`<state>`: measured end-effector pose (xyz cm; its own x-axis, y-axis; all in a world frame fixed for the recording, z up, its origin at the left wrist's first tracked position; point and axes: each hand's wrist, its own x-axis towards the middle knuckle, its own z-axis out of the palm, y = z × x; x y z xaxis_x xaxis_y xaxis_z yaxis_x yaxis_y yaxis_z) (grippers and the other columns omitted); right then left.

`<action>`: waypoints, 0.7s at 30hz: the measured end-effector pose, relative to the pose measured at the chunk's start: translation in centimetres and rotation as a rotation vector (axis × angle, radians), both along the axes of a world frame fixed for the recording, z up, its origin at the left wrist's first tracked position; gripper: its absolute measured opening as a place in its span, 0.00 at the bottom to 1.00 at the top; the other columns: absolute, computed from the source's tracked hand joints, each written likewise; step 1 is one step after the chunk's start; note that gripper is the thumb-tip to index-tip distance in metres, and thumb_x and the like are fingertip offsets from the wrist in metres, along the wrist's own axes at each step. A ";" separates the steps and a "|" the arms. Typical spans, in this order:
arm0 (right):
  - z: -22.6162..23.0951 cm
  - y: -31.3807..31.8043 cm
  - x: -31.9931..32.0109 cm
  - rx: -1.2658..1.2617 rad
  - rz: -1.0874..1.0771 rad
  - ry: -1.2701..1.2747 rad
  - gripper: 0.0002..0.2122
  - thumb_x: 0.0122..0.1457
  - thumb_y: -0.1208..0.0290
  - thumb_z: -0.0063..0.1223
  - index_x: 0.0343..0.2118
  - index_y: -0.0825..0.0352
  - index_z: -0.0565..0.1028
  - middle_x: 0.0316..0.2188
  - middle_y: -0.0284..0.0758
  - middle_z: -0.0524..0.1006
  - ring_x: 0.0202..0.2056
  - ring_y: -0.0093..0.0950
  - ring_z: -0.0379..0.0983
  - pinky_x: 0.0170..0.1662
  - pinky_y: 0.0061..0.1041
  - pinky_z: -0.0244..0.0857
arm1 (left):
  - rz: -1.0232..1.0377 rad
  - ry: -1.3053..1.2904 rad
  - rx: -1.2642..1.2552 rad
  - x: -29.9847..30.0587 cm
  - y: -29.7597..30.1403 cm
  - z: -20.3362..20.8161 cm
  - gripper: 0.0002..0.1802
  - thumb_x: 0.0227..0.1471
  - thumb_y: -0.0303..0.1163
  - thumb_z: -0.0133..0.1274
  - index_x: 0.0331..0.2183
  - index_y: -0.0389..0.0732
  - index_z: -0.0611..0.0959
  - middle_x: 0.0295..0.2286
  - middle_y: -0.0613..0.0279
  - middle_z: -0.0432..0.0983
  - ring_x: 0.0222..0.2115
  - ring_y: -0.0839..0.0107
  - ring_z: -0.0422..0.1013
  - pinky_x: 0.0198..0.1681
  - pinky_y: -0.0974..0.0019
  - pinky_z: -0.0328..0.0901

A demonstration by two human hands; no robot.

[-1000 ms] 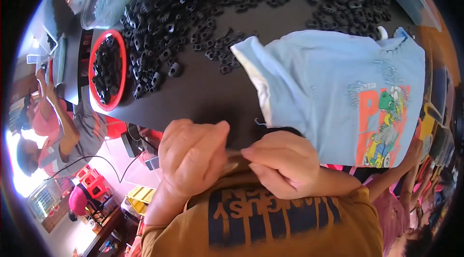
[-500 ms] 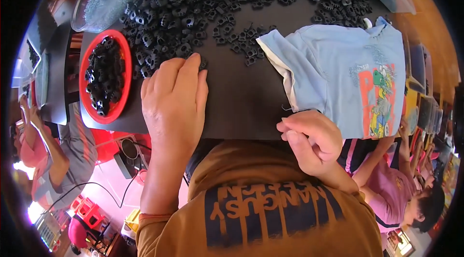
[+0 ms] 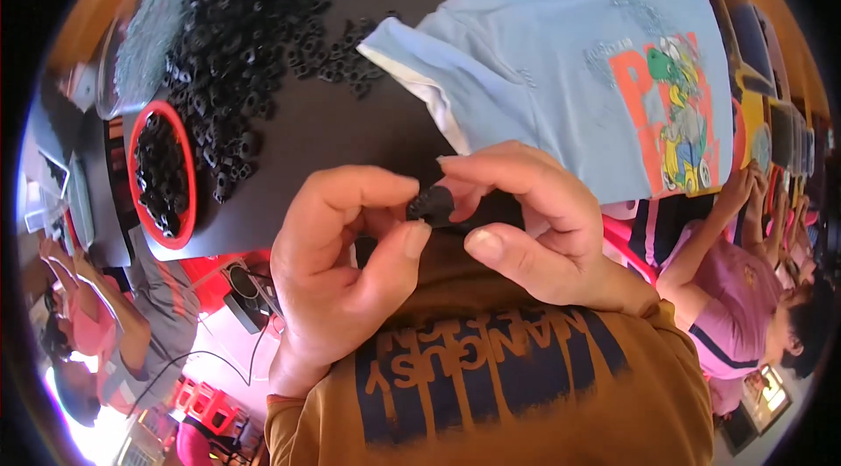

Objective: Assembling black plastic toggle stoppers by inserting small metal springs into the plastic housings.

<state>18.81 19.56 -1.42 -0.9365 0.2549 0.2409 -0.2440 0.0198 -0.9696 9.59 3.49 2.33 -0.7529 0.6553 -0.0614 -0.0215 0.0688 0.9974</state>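
Above the near edge of the dark surface [image 3: 333,129], left hand [image 3: 337,269] and right hand [image 3: 534,221] together pinched one small black part [image 3: 431,203] between fingertips (shape unclear). Pile of black parts [image 3: 254,37] lay beyond; red bowl [image 3: 187,177] at left, light blue T-shirt [image 3: 569,63] at right.

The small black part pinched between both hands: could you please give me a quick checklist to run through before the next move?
1. Small black part gripped by both hands: ok.
2. Left hand fingertips on it: ok.
3. Right hand fingertips on it: ok.
4. Part's orientation: cannot tell, mostly hidden.
5. Black parts in the red bowl: ok.
6. Heap of loose black parts apart from the blue T-shirt: not ok, some touch its sleeve.
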 end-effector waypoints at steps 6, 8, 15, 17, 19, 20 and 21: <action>0.1 0.7 1.5 -0.047 -0.013 0.065 0.16 0.51 0.76 0.59 0.44 0.72 0.73 0.32 0.35 0.74 0.30 0.26 0.69 0.33 0.23 0.62 | -0.131 0.003 0.049 1.1 1.2 -0.2 0.17 0.44 0.14 0.54 0.39 0.33 0.72 0.30 0.62 0.73 0.28 0.82 0.68 0.32 0.79 0.63; 0.1 1.1 2.1 -0.004 0.026 0.056 0.16 0.53 0.81 0.55 0.46 0.73 0.71 0.34 0.38 0.72 0.35 0.27 0.70 0.41 0.23 0.62 | -0.149 -0.035 0.036 1.6 1.6 0.1 0.17 0.44 0.14 0.54 0.39 0.33 0.71 0.30 0.61 0.73 0.28 0.82 0.68 0.32 0.79 0.63; -0.6 1.6 3.6 -0.327 -0.020 0.021 0.13 0.53 0.84 0.53 0.43 0.73 0.72 0.39 0.40 0.71 0.40 0.26 0.69 0.43 0.22 0.61 | -0.184 -0.106 -0.007 1.7 2.8 0.4 0.16 0.45 0.11 0.53 0.38 0.32 0.72 0.33 0.56 0.74 0.30 0.79 0.70 0.34 0.77 0.64; -0.5 1.7 3.8 -0.402 -0.044 0.021 0.13 0.54 0.84 0.52 0.43 0.73 0.71 0.40 0.40 0.71 0.41 0.26 0.69 0.43 0.22 0.61 | -0.218 -0.066 -0.008 1.5 3.6 0.6 0.15 0.45 0.11 0.53 0.37 0.32 0.73 0.34 0.55 0.74 0.30 0.77 0.70 0.34 0.76 0.64; -0.5 2.1 3.9 -0.478 -0.064 0.023 0.12 0.54 0.85 0.52 0.43 0.73 0.71 0.42 0.41 0.70 0.42 0.25 0.69 0.44 0.22 0.61 | -0.226 0.134 -0.025 1.6 4.6 0.8 0.14 0.43 0.11 0.54 0.34 0.33 0.76 0.33 0.53 0.75 0.29 0.74 0.71 0.33 0.74 0.64; -0.5 2.6 3.9 -0.421 -0.062 0.031 0.12 0.54 0.85 0.52 0.42 0.73 0.71 0.41 0.41 0.71 0.41 0.26 0.69 0.44 0.22 0.62 | -0.230 0.136 -0.028 1.4 5.0 0.8 0.14 0.43 0.11 0.54 0.34 0.33 0.76 0.33 0.53 0.75 0.29 0.74 0.71 0.33 0.74 0.64; -0.5 3.0 3.8 -0.365 -0.061 0.039 0.12 0.54 0.85 0.52 0.42 0.73 0.71 0.40 0.41 0.71 0.40 0.26 0.70 0.43 0.23 0.63 | -0.247 0.221 -0.024 1.3 5.3 0.8 0.14 0.41 0.11 0.55 0.33 0.34 0.76 0.32 0.53 0.75 0.29 0.71 0.71 0.32 0.73 0.64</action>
<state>22.66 22.60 -1.91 -0.9086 0.3861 0.1593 -0.2904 -0.3097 -0.9054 10.90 8.79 3.10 -0.5681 0.8202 0.0683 0.2156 0.0682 0.9741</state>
